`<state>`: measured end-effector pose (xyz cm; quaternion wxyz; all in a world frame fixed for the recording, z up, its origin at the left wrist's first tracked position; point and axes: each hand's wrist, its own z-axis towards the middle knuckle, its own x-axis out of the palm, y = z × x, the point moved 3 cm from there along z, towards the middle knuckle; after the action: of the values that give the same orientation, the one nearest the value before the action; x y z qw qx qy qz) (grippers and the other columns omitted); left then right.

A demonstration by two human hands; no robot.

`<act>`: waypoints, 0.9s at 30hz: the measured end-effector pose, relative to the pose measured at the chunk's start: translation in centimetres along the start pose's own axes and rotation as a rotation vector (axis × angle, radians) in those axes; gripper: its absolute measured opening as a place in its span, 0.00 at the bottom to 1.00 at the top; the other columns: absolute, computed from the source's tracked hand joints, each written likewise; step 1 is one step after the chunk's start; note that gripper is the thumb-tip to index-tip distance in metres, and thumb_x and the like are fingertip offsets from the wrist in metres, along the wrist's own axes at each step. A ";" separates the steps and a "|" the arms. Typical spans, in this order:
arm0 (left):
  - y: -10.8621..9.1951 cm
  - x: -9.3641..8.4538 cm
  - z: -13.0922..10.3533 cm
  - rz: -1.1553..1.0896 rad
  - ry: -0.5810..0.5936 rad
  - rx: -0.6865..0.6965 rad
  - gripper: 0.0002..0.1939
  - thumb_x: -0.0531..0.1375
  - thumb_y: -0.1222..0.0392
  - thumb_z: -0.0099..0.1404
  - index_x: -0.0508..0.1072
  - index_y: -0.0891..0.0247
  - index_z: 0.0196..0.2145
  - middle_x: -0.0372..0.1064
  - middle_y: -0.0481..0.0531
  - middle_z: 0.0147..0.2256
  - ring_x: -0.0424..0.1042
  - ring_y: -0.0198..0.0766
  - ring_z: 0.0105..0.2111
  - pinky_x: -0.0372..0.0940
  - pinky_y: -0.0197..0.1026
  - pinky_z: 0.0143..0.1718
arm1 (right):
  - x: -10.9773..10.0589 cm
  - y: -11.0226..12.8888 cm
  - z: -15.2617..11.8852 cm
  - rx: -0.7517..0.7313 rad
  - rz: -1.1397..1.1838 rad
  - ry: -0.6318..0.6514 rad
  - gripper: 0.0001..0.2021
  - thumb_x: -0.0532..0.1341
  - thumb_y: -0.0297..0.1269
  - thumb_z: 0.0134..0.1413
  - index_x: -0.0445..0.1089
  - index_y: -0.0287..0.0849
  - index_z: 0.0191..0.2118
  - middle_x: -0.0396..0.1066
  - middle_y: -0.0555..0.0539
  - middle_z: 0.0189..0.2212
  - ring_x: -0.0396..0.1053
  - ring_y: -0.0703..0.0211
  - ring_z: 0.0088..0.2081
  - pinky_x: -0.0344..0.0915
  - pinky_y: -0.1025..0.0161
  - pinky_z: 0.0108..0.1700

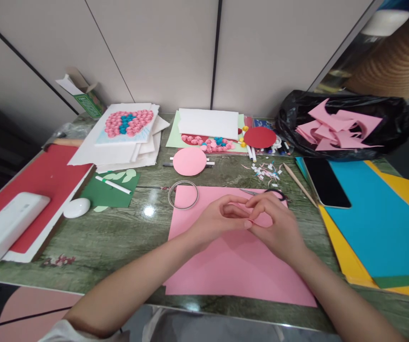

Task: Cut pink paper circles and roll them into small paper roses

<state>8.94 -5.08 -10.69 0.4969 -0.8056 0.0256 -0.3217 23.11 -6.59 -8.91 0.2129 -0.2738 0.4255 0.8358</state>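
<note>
Over a large sheet of pink paper (226, 270), my left hand (222, 216) and my right hand (279, 228) meet at their fingertips. Between them they pinch a small piece of pink paper (253, 221), mostly hidden by the fingers. Just behind my right hand lie black-handled scissors (249, 192), partly covered by the fingers. A round ring (183, 207) rests across the pink sheet's far left corner. Farther back, a pink paper circle (189, 162) lies over some pens.
Paper scraps (266, 173), a wooden stick (299, 184) and a phone (327, 183) on coloured paper (379, 209) are at right. Behind stands a black bag (290, 128) with pink offcuts. At left are a rosette picture (104, 140), green paper (119, 197) and a white device (12, 225).
</note>
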 end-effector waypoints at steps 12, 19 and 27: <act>-0.3 -0.1 -0.2 0.026 -0.097 0.013 0.21 0.67 0.66 0.49 0.69 0.63 0.42 0.71 0.47 0.28 0.69 0.31 0.30 0.62 0.38 0.39 | -0.1 0.3 -0.1 -0.080 -0.077 -0.034 0.05 0.63 0.31 0.50 0.66 0.45 0.32 0.68 0.47 0.32 0.65 0.56 0.36 0.62 0.56 0.39; -0.4 -1.0 0.1 0.139 0.005 0.008 0.24 0.66 0.65 0.51 0.66 0.62 0.46 0.69 0.46 0.28 0.68 0.30 0.30 0.61 0.38 0.39 | -0.1 0.4 -0.1 -0.132 -0.048 -0.011 0.06 0.63 0.30 0.51 0.71 0.47 0.36 0.70 0.46 0.34 0.66 0.55 0.37 0.62 0.54 0.38; -1.0 -1.0 0.1 0.154 0.166 -0.030 0.22 0.65 0.65 0.53 0.68 0.61 0.46 0.71 0.50 0.31 0.70 0.34 0.34 0.61 0.41 0.41 | 0.1 0.2 0.0 -0.014 0.057 0.035 0.03 0.63 0.31 0.51 0.72 0.48 0.30 0.71 0.48 0.35 0.67 0.55 0.38 0.65 0.55 0.39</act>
<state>7.96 -4.10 -10.36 0.5041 -0.7793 0.1332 -0.3476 22.92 -6.69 -8.83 0.1795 -0.2775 0.4309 0.8397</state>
